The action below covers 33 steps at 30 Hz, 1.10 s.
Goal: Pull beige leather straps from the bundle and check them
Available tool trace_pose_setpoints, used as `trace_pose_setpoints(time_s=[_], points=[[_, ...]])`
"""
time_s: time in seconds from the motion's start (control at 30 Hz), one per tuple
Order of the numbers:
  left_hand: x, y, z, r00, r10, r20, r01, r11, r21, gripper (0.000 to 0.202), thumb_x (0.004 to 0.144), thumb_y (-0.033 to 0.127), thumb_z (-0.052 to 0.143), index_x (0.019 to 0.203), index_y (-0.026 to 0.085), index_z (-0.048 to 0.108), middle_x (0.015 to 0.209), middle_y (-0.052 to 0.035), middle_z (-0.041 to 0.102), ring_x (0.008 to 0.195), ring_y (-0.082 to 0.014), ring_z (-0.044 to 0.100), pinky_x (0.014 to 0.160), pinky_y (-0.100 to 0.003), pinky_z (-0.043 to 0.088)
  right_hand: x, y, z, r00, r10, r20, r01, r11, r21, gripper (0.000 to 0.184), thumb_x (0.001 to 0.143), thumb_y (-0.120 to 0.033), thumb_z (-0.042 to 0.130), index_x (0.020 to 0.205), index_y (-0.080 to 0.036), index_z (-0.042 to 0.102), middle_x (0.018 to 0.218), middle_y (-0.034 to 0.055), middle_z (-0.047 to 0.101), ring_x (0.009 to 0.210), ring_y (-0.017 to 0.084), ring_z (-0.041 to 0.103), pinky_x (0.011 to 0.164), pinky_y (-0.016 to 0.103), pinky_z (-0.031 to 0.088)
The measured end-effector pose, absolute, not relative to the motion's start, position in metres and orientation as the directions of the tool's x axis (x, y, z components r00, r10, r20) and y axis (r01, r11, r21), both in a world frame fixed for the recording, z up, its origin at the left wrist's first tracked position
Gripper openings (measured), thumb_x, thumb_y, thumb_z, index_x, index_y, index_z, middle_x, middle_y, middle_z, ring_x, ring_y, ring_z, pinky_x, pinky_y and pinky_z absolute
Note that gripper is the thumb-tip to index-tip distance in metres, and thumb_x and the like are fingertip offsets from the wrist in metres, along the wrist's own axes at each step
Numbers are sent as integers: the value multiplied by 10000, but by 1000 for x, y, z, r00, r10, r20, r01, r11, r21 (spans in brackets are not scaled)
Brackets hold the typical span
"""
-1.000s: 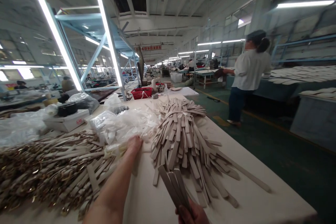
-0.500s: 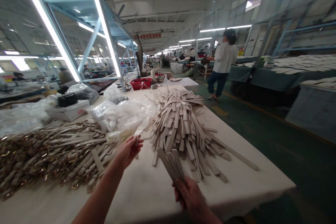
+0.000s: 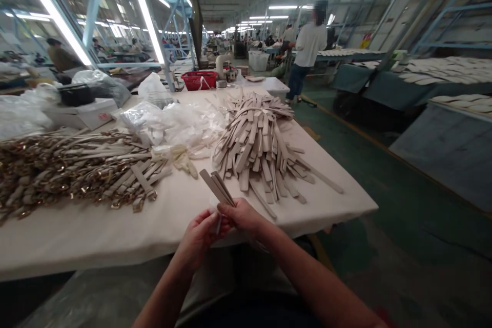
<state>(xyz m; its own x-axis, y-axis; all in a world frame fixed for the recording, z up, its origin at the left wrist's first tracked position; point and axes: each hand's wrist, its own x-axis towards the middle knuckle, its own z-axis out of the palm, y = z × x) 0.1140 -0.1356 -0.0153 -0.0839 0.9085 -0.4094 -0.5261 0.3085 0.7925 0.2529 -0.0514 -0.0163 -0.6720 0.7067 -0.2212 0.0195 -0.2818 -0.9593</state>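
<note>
My right hand is closed around a few flat grey-beige straps, whose rounded ends point up and to the left. Against it, my left hand pinches a thin white strip close to the lower part of the straps; whether the strip is paper or plastic I cannot tell. Just beyond both hands lies a big pile of similar loose straps, tied around its upper part. To the left spreads a heap of straps with gold-coloured buckles.
Crumpled clear plastic bags lie mid-table on the cream cloth. Behind them are a white box and a red basket. A person stands in the aisle at right, beside tables with pale pieces.
My left hand has come away from the plastic bags with the white strip and now meets my right hand. The held straps have moved left and nearer. The view has tilted down.
</note>
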Motion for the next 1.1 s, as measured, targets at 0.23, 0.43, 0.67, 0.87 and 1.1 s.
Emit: trace_pose_setpoints(time_s=[0.23, 0.43, 0.67, 0.87, 1.1], points=[[111, -140, -12, -31, 965, -261, -68, 259, 963, 329, 727, 469, 746, 800, 149, 761, 678, -45, 704, 634, -160, 601, 633, -260, 465, 247, -44, -11, -618, 774, -135, 31, -147, -989, 332, 726, -380, 741, 589, -181, 512, 476, -83, 444, 459, 66, 370, 459, 220, 265], [101, -134, -14, -102, 954, -281, -127, 268, 955, 316, 695, 445, 779, 718, 132, 747, 652, -47, 694, 615, -157, 593, 621, -258, 471, 261, -54, -4, -625, 769, -133, 26, -149, -988, 556, 838, -723, 492, 813, -172, 570, 496, -62, 502, 391, 71, 326, 414, 228, 244], [102, -113, 4, -339, 814, -471, -720, 98, 687, 115, 817, 188, 735, 776, 147, 636, 740, -15, 704, 604, -118, 670, 578, -213, 556, 294, -91, -15, -610, 775, -167, 3, -208, -978, 549, 903, -690, 439, 812, -161, 556, 580, -21, 568, 382, 61, 330, 386, 215, 219], [112, -102, 14, -253, 796, -550, -848, 92, 522, 239, 990, 149, 479, 806, 118, 628, 752, -37, 720, 599, -117, 689, 531, -214, 571, 313, -110, -15, -611, 787, -87, 162, 18, -987, 504, 961, -576, 447, 658, -182, 527, 552, -23, 508, 462, 98, 439, 480, 228, 335], [114, -98, 9, -254, 827, -502, -844, 64, 532, 268, 993, 135, 465, 790, 119, 639, 720, -42, 718, 575, -106, 677, 556, -201, 576, 316, -120, -3, -640, 768, 29, 263, 254, -931, 391, 994, -460, 391, 742, -189, 520, 644, -6, 546, 615, 145, 506, 613, 255, 366]])
